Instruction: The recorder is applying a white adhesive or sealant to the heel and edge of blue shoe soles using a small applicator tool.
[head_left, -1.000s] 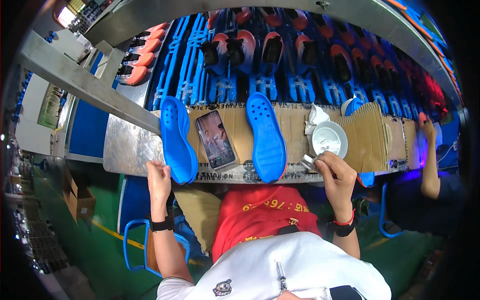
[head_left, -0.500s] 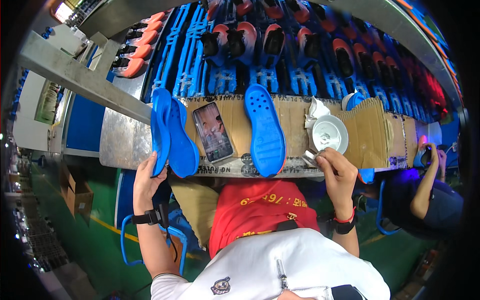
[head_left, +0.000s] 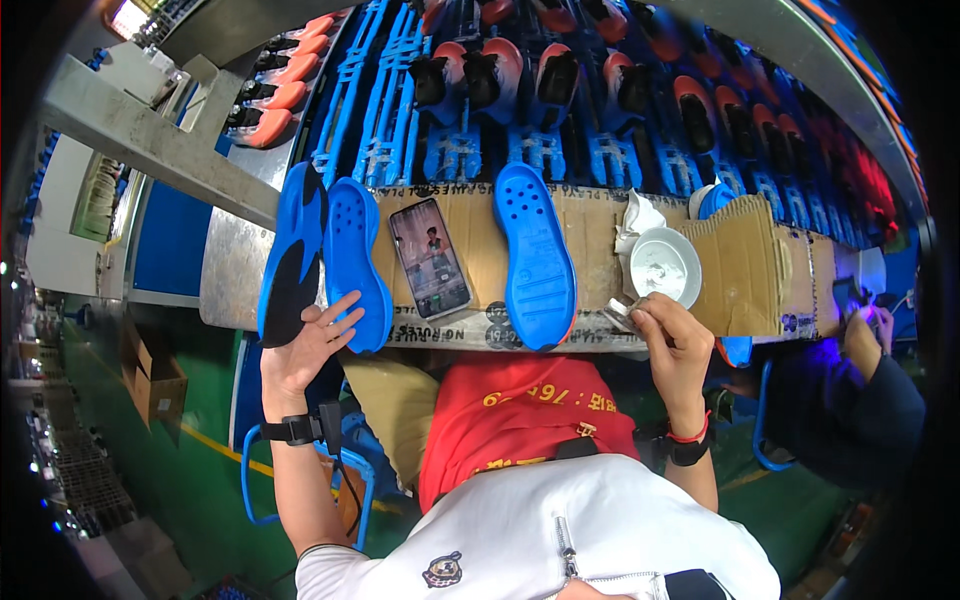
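Note:
My left hand (head_left: pixel 312 345) is open, its fingers spread beside a blue shoe sole (head_left: pixel 296 225) whose underside with black patches faces up. The sole's lower end lies against the hand; whether the thumb grips it is hidden. A second blue sole (head_left: pixel 352 235), inner side up, lies just right of it, by the fingertips. My right hand (head_left: pixel 675 340) pinches a small whitish, brush-like tool (head_left: pixel 618 314) near the bench's front edge. Beyond that hand stands a white bowl (head_left: pixel 665 268) with whitish contents. Another blue sole (head_left: pixel 540 260) lies inner side up in the middle.
A phone (head_left: pixel 430 257) with a lit screen lies on the cardboard-covered bench (head_left: pixel 470 330). Crumpled white paper (head_left: pixel 637 220) and a cardboard piece (head_left: pixel 735 265) flank the bowl. Behind are blue racks (head_left: pixel 540 155) of shoes. A metal beam (head_left: pixel 150 140) crosses the left; a co-worker (head_left: pixel 850 410) sits right.
The leftmost sole has turned from its edge to show its black-patched underside and shifted left. My left fingers have spread away from it. My right hand stays nearly still.

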